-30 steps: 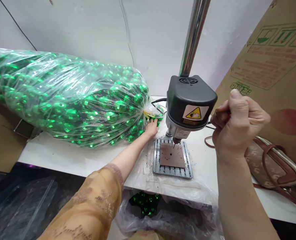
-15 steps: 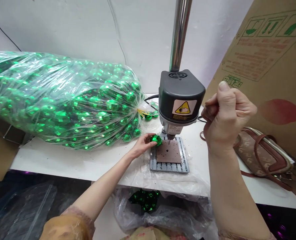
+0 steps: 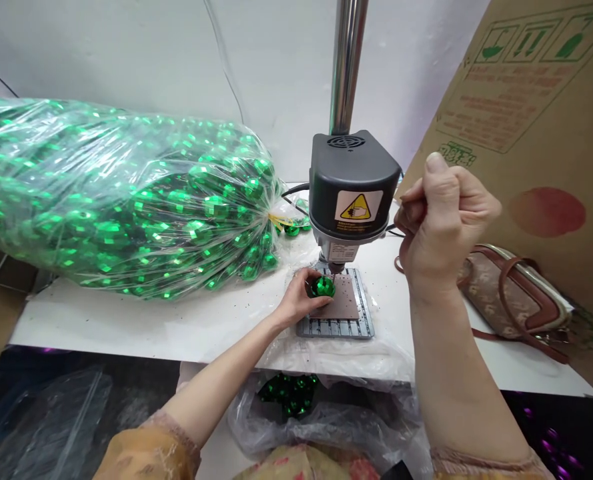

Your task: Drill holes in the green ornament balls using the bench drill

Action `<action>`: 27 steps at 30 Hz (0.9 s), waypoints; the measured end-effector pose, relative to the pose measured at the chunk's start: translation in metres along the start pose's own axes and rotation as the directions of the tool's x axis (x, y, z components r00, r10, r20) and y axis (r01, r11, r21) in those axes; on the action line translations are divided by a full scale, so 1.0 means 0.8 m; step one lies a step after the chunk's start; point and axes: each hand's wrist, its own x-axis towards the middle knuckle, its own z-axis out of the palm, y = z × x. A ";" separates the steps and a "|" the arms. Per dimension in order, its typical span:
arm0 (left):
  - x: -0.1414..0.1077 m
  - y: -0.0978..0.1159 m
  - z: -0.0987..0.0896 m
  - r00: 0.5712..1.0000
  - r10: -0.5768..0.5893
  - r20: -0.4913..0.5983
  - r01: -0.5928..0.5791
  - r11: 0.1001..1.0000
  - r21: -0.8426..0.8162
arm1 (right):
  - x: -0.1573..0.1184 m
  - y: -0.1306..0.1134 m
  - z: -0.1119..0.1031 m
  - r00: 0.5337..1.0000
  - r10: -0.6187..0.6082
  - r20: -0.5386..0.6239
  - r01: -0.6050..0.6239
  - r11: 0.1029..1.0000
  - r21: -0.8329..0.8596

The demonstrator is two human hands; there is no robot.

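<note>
Left hand [image 3: 302, 295] has the shiny green faceted ball [image 3: 325, 287] pinched, ball at the fingertips, just below the black-topped drill press [image 3: 353, 187]; right hand's [image 3: 446, 223] curled closed, farther off. Can't tell any long axis.

Left sleeve [image 3: 139, 460]: mustard-orange cloth, edged with a mauve-brown cuff [image 3: 179, 430]
Right sleeve [image 3: 486, 463]: brownish-mauve hem shown
Front garment [image 3: 296, 463]: tan cloth, printed with red

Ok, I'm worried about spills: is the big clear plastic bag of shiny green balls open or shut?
The big clear plastic bag is shut: its gathered neck is bound with a thin yellow tie.
</note>
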 end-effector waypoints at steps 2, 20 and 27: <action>-0.002 0.002 0.008 0.999 0.043 -0.017 -0.042 0.998 0.053 | 0.000 -0.001 -0.001 1.000 -0.002 0.002 0.002 1.000 -0.009; -0.013 -0.014 0.039 1.000 0.017 0.004 -0.016 0.968 -0.250 | -0.036 0.005 -0.016 0.989 -0.138 -0.056 0.136 0.990 -0.029; -0.012 -0.023 0.041 0.999 0.036 0.002 -0.034 0.976 -0.215 | -0.053 0.020 -0.025 0.963 -0.253 -0.095 0.256 0.966 0.026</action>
